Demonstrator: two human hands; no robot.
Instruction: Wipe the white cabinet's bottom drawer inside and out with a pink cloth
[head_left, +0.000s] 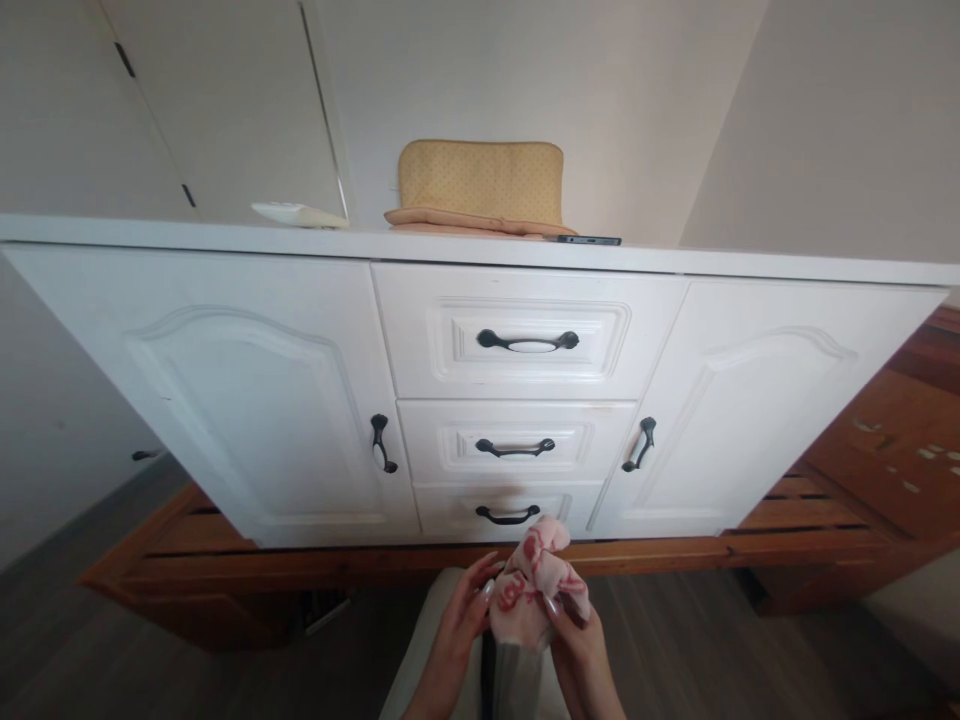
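A bunched piece of soft pink cloth [529, 600] with a red pattern is held up low in the head view, over my lap. My left hand [469, 610] has its thumb and fingers closed at the cloth's left edge. From the other side my right hand [577, 640] grips it, with the thumb pressed on the front and the fingers mostly hidden behind. The cloth's folds hide its full shape, so I cannot tell which kind of item it is.
Ahead stands a white cabinet [517, 390] with drawers and doors with dark handles. On its top are a yellow dotted padded item [480, 185], a phone [589, 240] and a pale object [296, 214]. Beneath runs a wooden bench [360, 570].
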